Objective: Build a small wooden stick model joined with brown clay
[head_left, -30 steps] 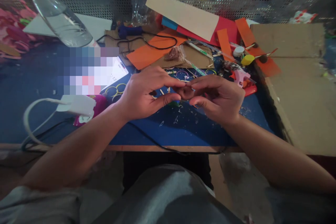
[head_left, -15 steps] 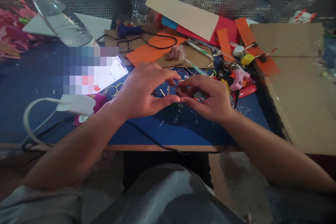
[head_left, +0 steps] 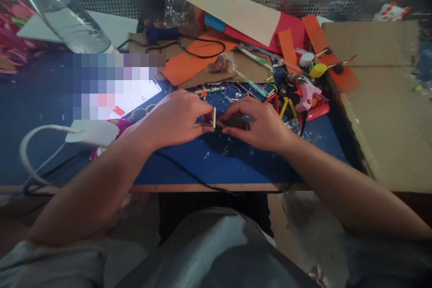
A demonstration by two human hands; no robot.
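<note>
Over the blue tabletop (head_left: 189, 168), my left hand (head_left: 178, 117) is closed in a pinch. A short pale wooden stick (head_left: 214, 118) stands upright at its fingertips, and another thin piece runs back beneath the fingers, partly hidden. My right hand (head_left: 261, 123) faces it from the right, thumb and forefinger drawn together just beside the stick. Whether the right fingertips hold anything is too small to tell. Behind the right hand lie yellow-handled pliers (head_left: 288, 107) and a pink glue gun (head_left: 308, 95).
A lit phone (head_left: 143, 94), a white charger plug (head_left: 92, 132) and a water bottle (head_left: 72, 20) are on the left. Orange paper (head_left: 189, 60) and coloured sheets lie at the back. Cardboard (head_left: 394, 112) covers the right side. A black cable (head_left: 189, 171) crosses in front.
My hands have come slightly apart at the fingertips, and the upright wooden stick now shows in the left pinch. My right hand has moved a little left. The view has shifted slightly.
</note>
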